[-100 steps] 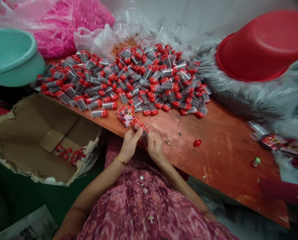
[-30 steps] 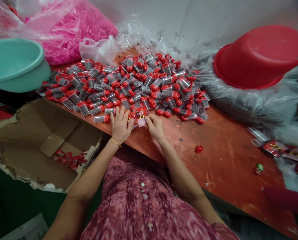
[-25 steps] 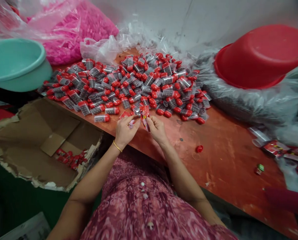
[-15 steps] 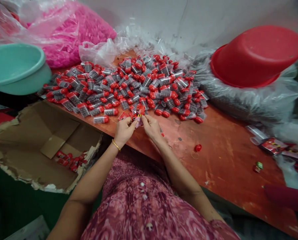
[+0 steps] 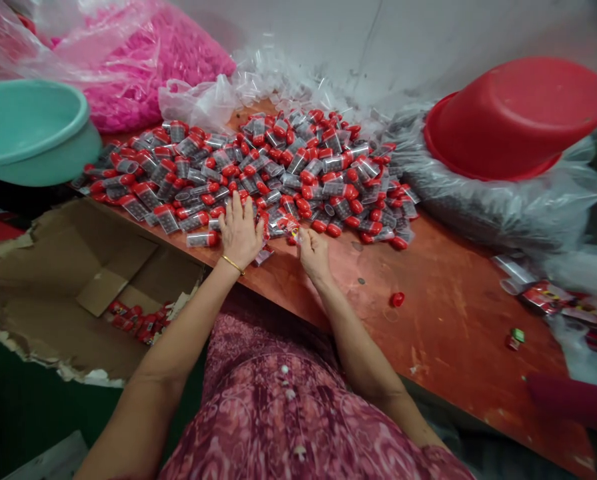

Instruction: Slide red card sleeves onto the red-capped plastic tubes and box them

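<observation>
A big heap of small clear tubes with red caps [image 5: 278, 167] covers the far part of the reddish wooden table [image 5: 453, 320]. My left hand [image 5: 240, 230] lies flat with its fingers stretched out on the near edge of the heap, over several tubes and small red printed labels. My right hand [image 5: 312, 248] is closed in a pinch just to the right of it. It grips a small red label [image 5: 293, 231] at the heap's edge.
A torn cardboard box [image 5: 78, 293] with several finished tubes stands at the lower left. A teal basin [image 5: 28, 130] and a pink bag [image 5: 143, 60] are at the back left. A red basin [image 5: 513, 117] rests on a grey bag at the right. A loose red cap [image 5: 397, 299] lies on the table.
My left hand has opened and reached forward onto the heap; before, both hands pinched a red label together. My right hand has stayed closed on the label and moved little.
</observation>
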The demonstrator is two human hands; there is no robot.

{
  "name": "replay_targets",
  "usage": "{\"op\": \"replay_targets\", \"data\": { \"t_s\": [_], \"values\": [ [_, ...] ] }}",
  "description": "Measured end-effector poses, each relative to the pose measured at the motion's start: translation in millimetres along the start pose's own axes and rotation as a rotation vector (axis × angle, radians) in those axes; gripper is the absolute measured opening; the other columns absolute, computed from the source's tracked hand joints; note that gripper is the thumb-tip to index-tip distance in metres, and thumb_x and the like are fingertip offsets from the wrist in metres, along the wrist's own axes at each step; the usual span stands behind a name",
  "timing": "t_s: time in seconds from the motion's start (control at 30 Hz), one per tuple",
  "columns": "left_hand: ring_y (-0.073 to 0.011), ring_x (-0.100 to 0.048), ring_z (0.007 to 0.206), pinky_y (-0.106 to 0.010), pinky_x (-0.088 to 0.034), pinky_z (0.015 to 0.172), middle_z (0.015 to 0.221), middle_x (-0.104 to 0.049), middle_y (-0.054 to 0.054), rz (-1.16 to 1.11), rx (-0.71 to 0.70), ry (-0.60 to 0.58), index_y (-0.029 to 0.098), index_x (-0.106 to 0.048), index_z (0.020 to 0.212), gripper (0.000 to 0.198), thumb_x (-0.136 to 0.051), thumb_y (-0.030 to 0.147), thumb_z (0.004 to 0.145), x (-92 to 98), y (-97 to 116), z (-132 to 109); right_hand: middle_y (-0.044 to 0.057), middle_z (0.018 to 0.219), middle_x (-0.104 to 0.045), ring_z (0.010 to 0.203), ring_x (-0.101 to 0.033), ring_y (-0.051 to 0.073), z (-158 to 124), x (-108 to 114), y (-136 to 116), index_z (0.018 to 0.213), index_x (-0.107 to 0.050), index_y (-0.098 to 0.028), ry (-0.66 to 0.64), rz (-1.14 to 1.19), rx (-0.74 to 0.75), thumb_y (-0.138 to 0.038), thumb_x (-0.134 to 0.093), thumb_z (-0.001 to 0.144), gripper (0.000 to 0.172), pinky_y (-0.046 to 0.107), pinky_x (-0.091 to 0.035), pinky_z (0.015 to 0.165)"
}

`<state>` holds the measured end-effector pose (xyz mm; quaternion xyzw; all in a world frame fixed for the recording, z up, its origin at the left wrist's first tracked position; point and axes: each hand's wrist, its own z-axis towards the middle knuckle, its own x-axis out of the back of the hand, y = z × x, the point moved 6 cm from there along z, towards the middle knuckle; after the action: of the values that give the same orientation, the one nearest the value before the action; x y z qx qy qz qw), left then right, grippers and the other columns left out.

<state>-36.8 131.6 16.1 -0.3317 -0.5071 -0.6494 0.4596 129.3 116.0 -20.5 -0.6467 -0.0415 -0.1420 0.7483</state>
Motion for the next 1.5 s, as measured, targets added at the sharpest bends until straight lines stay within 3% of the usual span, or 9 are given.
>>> {"op": "replay_targets", "data": {
  "t_s": [0.27,0.43,0.63,0.77,0.93,1.07,1.23,1.37,1.5],
  "values": [
    [-0.0323,-0.016,0.141,-0.057,-0.009,0.11,0.149,-0.03,-0.015,-0.182,-0.177,0.0,0.019,-0.047,0.132,0.053,-0.051,0.038,0.082,-2.2,-3,-1,-0.005,0.053,-0.047,0.044,-0.04,0.008,-15,2,-7,0.07,-0.05,-0.021,-0.055,0.098,-0.019,-0.054,-0.046,0.081,0.035,0.022,-0.033,0.045],
    [-0.0332,-0.03,0.136,-0.06,-0.015,0.107,0.131,-0.056,-0.009,-0.248,-0.149,-0.03,0.025,-0.07,0.099,0.025,-0.054,0.033,0.081,-10.0,-14,16,-0.005,0.056,-0.051,0.042,-0.041,0.007,-23,3,-1,0.072,-0.05,-0.02,-0.043,0.175,-0.104,-0.055,-0.048,0.079,0.035,0.021,-0.034,0.043],
    [-0.0303,-0.033,0.134,-0.054,-0.017,0.108,0.13,-0.056,-0.013,-0.406,-0.054,0.058,0.016,-0.069,0.1,0.047,-0.031,0.043,0.092,4.5,-3,6,-0.007,0.051,-0.046,0.039,-0.04,0.006,-29,2,0,0.071,-0.049,-0.021,-0.1,0.285,-0.205,-0.055,-0.05,0.076,0.035,0.02,-0.033,0.041],
    [-0.0223,-0.061,0.091,-0.035,-0.044,0.085,0.087,-0.071,-0.007,-0.679,-0.075,-0.092,0.016,-0.071,0.083,0.042,-0.048,0.051,0.083,8.9,17,-17,-0.007,0.051,-0.044,0.042,-0.039,0.007,-30,1,-5,0.067,-0.048,-0.021,-0.126,0.289,-0.178,-0.055,-0.051,0.076,0.035,0.02,-0.032,0.042],
    [-0.0101,-0.047,0.05,-0.023,-0.037,0.051,0.049,-0.055,0.002,-1.134,0.211,-0.288,0.015,-0.064,0.055,0.038,-0.071,0.052,0.061,-8.4,21,-38,-0.006,0.051,-0.042,0.044,-0.037,0.008,-39,-10,-10,0.064,-0.047,-0.021,-0.212,0.233,-0.121,-0.054,-0.047,0.08,0.037,0.021,-0.032,0.044],
    [-0.0098,-0.051,0.056,-0.024,-0.042,0.058,0.059,-0.063,0.001,-1.332,0.385,-0.267,0.014,-0.067,0.062,0.034,-0.079,0.044,0.052,-10.0,10,-53,-0.002,0.057,-0.049,0.053,-0.047,0.012,-44,6,-15,0.065,-0.05,-0.021,-0.222,0.004,0.024,-0.046,-0.039,0.088,0.035,0.024,-0.038,0.052],
    [-0.0095,-0.053,0.053,-0.021,-0.041,0.052,0.058,-0.065,-0.001,-1.377,0.565,-0.22,0.014,-0.067,0.062,0.032,-0.081,0.039,0.047,-5.8,-13,-66,0.007,0.093,-0.065,0.08,-0.058,0.019,-27,71,-13,0.103,-0.061,-0.021,-0.167,-0.52,0.261,-0.023,-0.043,0.086,0.024,0.031,-0.046,0.069],
    [-0.0088,-0.051,0.048,-0.02,-0.039,0.047,0.054,-0.063,0.001,-1.39,0.633,-0.186,0.014,-0.064,0.059,0.032,-0.079,0.041,0.048,-8.1,-15,-71,0.012,0.118,-0.059,0.101,-0.053,0.025,-9,87,-1,0.117,-0.059,-0.022,-0.375,-0.886,0.407,-0.009,-0.042,0.081,0.042,0.04,-0.045,0.082],
    [-0.0092,-0.049,0.043,-0.021,-0.039,0.045,0.048,-0.059,0.001,-1.283,0.569,-0.247,0.014,-0.063,0.058,0.039,-0.074,0.051,0.055,-13.8,-5,-76,0.012,0.127,-0.055,0.11,-0.05,0.026,-8,75,0,0.116,-0.061,-0.022,-0.58,-0.884,0.512,-0.005,-0.043,0.078,0.045,0.045,-0.041,0.092]
  ]
}}
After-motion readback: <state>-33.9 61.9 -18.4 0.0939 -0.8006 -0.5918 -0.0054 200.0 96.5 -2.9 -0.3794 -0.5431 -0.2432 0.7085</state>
